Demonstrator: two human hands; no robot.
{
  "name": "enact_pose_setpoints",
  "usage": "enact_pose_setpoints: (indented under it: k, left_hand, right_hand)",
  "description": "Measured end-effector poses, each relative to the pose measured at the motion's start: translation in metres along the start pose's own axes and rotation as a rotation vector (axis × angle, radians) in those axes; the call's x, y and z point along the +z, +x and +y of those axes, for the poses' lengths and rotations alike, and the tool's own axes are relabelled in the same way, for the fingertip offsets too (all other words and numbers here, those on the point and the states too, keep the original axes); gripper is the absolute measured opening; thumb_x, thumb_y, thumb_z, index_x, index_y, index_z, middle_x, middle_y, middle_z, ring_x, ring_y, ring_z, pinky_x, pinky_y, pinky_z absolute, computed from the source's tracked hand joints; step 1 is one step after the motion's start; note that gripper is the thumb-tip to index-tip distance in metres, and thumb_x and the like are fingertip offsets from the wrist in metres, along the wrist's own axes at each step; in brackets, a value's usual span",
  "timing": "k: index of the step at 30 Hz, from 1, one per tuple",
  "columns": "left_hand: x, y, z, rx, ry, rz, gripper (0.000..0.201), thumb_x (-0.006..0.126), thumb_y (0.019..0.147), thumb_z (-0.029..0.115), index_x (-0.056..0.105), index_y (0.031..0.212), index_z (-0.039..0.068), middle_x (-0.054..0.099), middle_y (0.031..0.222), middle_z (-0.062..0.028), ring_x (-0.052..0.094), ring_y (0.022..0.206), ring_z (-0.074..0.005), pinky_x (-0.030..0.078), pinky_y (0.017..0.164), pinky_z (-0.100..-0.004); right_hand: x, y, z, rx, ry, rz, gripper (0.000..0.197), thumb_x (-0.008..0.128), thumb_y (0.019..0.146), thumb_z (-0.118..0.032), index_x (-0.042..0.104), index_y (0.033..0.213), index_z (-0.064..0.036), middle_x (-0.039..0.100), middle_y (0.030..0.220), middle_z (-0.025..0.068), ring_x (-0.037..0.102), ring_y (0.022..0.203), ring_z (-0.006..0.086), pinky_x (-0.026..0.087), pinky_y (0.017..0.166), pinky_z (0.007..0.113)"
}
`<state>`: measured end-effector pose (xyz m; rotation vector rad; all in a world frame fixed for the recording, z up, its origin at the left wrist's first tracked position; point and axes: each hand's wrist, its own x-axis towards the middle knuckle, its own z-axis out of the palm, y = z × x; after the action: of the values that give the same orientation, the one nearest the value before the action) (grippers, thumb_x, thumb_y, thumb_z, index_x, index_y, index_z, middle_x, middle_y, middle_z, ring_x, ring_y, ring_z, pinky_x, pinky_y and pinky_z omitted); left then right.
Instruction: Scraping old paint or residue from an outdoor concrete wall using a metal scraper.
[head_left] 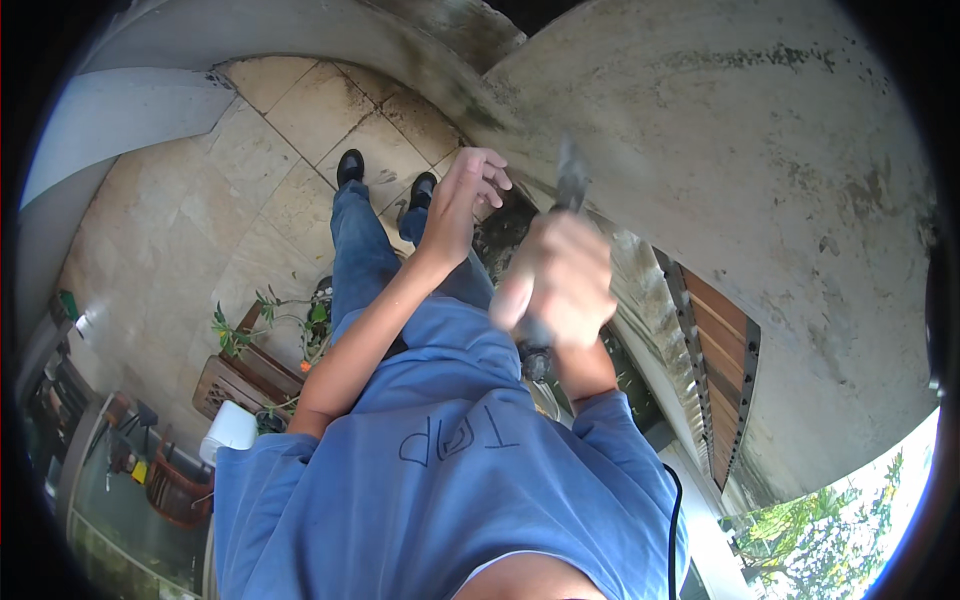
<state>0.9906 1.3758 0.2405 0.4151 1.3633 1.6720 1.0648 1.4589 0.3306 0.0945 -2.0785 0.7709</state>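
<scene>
My right hand [562, 275] is closed around the handle of a bladed hand tool. Its narrow grey blade [572, 172] points up and away from me, close to the stained grey wall [720, 170]. Motion smears both the hand and the tool, so the blade's exact kind and whether it touches the wall cannot be made out. My left hand [465, 205] is raised in front of my legs, left of the tool. Its fingers are loosely bent and apart, with nothing in them.
Stone tiles [240, 190] cover the floor around my shoes [351, 168]. Left of my legs are a leafy plant [232, 335] and a wooden chair [215, 385]. A slatted wooden panel [722, 350] sits in an opening of the wall at right. Foliage [830, 530] shows at lower right.
</scene>
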Motion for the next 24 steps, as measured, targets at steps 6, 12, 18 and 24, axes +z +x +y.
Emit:
enact_pose_setpoints:
  k: [6, 12, 18, 24]
  left_hand:
    - [-0.009, 0.008, -0.007, -0.082, 0.004, 0.045, 0.04, 0.028, 0.098, 0.037, 0.051, 0.101, 0.005, 0.057, 0.082, -0.0033, 0.051, 0.066, -0.009, 0.036, 0.065, -0.0219]
    - [-0.022, 0.01, -0.01, -0.066, -0.05, 0.123, 0.042, 0.026, 0.098, 0.039, 0.051, 0.101, 0.005, 0.057, 0.081, -0.0028, 0.051, 0.066, -0.0093, 0.036, 0.065, -0.0226]
    - [-0.036, 0.02, -0.005, -0.057, -0.057, 0.188, 0.045, 0.025, 0.098, 0.04, 0.052, 0.102, 0.005, 0.058, 0.082, -0.0033, 0.053, 0.067, -0.0101, 0.036, 0.065, -0.0241]
    - [-0.048, 0.025, -0.004, -0.095, -0.088, 0.24, 0.046, 0.025, 0.098, 0.041, 0.053, 0.101, 0.005, 0.059, 0.082, -0.0036, 0.054, 0.067, -0.0109, 0.036, 0.066, -0.0244]
  right_hand:
    - [0.011, 0.003, 0.019, 0.074, 0.035, 0.069, 0.023, 0.055, 0.069, 0.008, 0.044, 0.052, -0.0034, 0.046, 0.054, 0.0058, 0.047, 0.043, 0.0197, 0.041, 0.042, 0.028]
    - [0.048, -0.005, 0.051, 0.138, -0.086, 0.147, 0.025, 0.052, 0.075, 0.006, 0.043, 0.053, -0.0022, 0.046, 0.05, 0.0073, 0.047, 0.041, 0.0214, 0.041, 0.041, 0.028]
    - [0.059, -0.01, 0.078, 0.216, -0.21, 0.126, 0.024, 0.054, 0.079, 0.005, 0.05, 0.055, 0.0, 0.05, 0.05, 0.0097, 0.05, 0.042, 0.023, 0.042, 0.043, 0.028]
    - [0.072, -0.009, 0.089, 0.097, -0.121, 0.199, 0.036, 0.05, 0.084, 0.001, 0.038, 0.05, -0.0014, 0.046, 0.048, 0.009, 0.047, 0.039, 0.0185, 0.039, 0.037, 0.029]
